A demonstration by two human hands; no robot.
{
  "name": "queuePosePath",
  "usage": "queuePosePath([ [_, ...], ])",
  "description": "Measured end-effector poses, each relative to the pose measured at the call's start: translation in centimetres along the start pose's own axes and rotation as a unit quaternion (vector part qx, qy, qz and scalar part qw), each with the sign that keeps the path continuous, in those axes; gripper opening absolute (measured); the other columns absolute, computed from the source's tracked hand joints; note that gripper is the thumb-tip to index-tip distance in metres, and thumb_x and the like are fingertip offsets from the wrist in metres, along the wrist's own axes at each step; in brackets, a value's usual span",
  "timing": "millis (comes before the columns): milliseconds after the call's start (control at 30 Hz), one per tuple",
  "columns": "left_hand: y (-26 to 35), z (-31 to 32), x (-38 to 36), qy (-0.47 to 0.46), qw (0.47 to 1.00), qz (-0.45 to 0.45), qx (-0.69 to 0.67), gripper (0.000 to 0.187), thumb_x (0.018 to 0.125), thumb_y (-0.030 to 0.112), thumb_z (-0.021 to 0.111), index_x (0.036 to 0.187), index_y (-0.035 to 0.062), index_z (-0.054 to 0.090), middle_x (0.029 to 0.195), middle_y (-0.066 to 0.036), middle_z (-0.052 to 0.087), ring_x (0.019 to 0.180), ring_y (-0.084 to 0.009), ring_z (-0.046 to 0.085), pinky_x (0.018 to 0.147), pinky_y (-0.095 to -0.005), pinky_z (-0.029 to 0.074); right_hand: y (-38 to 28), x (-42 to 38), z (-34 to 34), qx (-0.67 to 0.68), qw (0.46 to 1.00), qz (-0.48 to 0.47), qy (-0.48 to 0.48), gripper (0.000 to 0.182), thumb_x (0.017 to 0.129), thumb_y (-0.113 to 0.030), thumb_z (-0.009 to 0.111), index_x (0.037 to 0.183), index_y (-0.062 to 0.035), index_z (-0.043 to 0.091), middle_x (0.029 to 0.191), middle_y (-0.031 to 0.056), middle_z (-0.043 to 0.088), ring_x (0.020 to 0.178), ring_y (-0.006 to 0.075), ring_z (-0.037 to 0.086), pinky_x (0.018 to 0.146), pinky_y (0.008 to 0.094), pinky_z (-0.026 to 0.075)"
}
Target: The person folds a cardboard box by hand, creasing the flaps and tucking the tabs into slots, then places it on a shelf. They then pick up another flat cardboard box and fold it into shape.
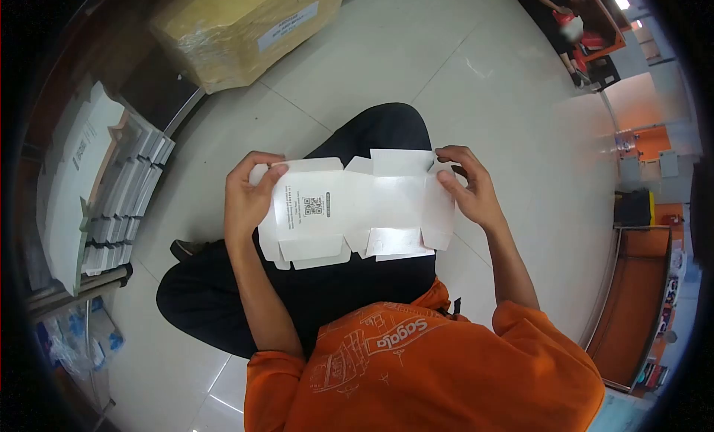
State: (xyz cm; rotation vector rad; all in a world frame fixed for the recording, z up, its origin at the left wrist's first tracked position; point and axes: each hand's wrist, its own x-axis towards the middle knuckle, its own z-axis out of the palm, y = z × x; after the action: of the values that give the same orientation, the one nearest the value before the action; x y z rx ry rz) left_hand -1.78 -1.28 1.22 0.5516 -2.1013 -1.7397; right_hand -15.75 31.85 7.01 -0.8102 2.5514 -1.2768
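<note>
An unfolded white cardboard box blank (398, 201) with flaps along its edges is held above my crossed legs. Printed text and a QR code show on its left panel. My left hand (253, 194) pinches the blank's upper left corner, thumb on top. At the upper right end, my right hand (468, 185) grips a flap between thumb and fingers. The flaps near both hands are bent a little.
A large wrapped yellow-brown carton (238, 34) lies on the tiled floor ahead. Stacked flat white cardboard (123, 201) stands at the left, above plastic bags (82, 339). An orange shelf (632, 305) is at the right. A person (569, 23) is far off at the upper right.
</note>
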Motion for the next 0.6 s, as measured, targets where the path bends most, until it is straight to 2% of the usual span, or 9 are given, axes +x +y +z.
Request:
queuePosePath([
  [33,-0.7,-0.4,0.2,-0.002,1.0,0.0,0.0,0.007,0.085,0.004,0.071,0.087,-0.0009,0.067,0.092,-0.009,0.071,0.086,-0.0171,0.064,0.082,-0.0307,0.05,0.1,-0.4,-0.1,0.047,0.999,0.022,-0.016,0.041,0.089,-0.028,0.067,0.122,-0.0046,0.061,0.122,0.0127,0.058,0.112,0.0258,0.057,0.095,0.0412,0.048],
  [100,-1.8,-1.1,0.7,-0.032,0.985,0.166,-0.028,0.007,0.085,0.003,0.07,0.086,-0.0006,0.064,0.094,-0.011,0.071,0.086,-0.0195,0.066,0.081,-0.0326,0.052,0.6,-0.9,-0.5,0.07,0.996,0.029,-0.048,0.045,0.089,-0.031,0.067,0.125,-0.0053,0.06,0.129,0.0138,0.054,0.12,0.028,0.052,0.101,0.0437,0.043],
  [200,-1.5,-1.9,0.0,-0.077,0.97,0.111,-0.203,0.011,0.085,0.003,0.072,0.085,0.0002,0.061,0.094,-0.015,0.071,0.091,-0.019,0.066,0.081,-0.0311,0.052,0.2,-1.3,-1.0,0.064,0.994,0.002,-0.088,0.059,0.086,-0.04,0.068,0.132,-0.0051,0.056,0.14,0.0159,0.047,0.133,0.0322,0.041,0.11,0.0471,0.033],
  [267,-1.6,-2.9,-0.6,-0.067,0.971,0.071,-0.217,0.012,0.085,0.004,0.072,0.086,0.0004,0.061,0.093,-0.016,0.07,0.093,-0.0175,0.065,0.081,-0.0298,0.051,0.2,-1.5,-1.5,0.014,0.994,-0.047,-0.093,0.068,0.081,-0.046,0.072,0.131,-0.0031,0.056,0.146,0.0171,0.042,0.141,0.0349,0.031,0.113,0.0482,0.028],
  [400,-0.8,-3.0,-0.6,0.016,0.971,0.037,-0.237,0.015,0.083,0.006,0.075,0.091,0.0025,0.063,0.083,-0.006,0.062,0.083,-0.0101,0.057,0.075,-0.0221,0.046,-2.2,-1.0,-2.7,-0.062,0.99,-0.116,-0.05,0.057,0.082,-0.035,0.074,0.127,-0.0023,0.059,0.14,0.0183,0.048,0.136,0.0343,0.039,0.111,0.0466,0.03],
  [467,-0.4,-2.8,-0.5,0.072,0.965,0.03,-0.249,0.018,0.083,0.009,0.077,0.097,0.0034,0.066,0.083,0.002,0.05,0.075,-0.0076,0.049,0.071,-0.0196,0.042,-3.1,-0.9,-3.1,-0.039,0.993,-0.105,-0.044,0.039,0.087,-0.015,0.071,0.123,-0.002,0.063,0.134,0.017,0.054,0.124,0.028,0.052,0.103,0.0406,0.041],
  [500,-0.5,-2.8,-0.4,0.073,0.965,0.034,-0.252,0.018,0.083,0.009,0.077,0.097,0.0034,0.066,0.083,0.002,0.05,0.075,-0.0076,0.049,0.071,-0.0196,0.042,-4.0,-1.0,-3.2,-0.042,0.992,-0.109,-0.042,0.039,0.087,-0.015,0.071,0.123,-0.002,0.063,0.134,0.017,0.054,0.124,0.028,0.052,0.103,0.0406,0.041],
  [567,-0.9,-2.7,-0.2,0.066,0.95,-0.034,-0.305,0.022,0.083,0.009,0.076,0.101,0.0029,0.066,0.093,-0.002,0.055,0.085,-0.01,0.052,0.08,-0.0224,0.043,-6.0,-0.9,-2.8,0.092,0.992,0.082,-0.027,0.036,0.092,-0.007,0.064,0.126,0.0024,0.058,0.124,0.0141,0.06,0.111,0.0218,0.059,0.095,0.0332,0.047],
  [600,-0.7,-2.6,-0.1,0.069,0.949,-0.03,-0.306,0.022,0.083,0.009,0.076,0.101,0.0029,0.066,0.093,-0.002,0.055,0.085,-0.01,0.052,0.08,-0.0224,0.043,-6.4,-0.5,-2.5,0.091,0.992,0.077,-0.028,0.036,0.092,-0.007,0.064,0.126,0.0024,0.058,0.124,0.0141,0.06,0.111,0.0218,0.059,0.095,0.0332,0.047],
])
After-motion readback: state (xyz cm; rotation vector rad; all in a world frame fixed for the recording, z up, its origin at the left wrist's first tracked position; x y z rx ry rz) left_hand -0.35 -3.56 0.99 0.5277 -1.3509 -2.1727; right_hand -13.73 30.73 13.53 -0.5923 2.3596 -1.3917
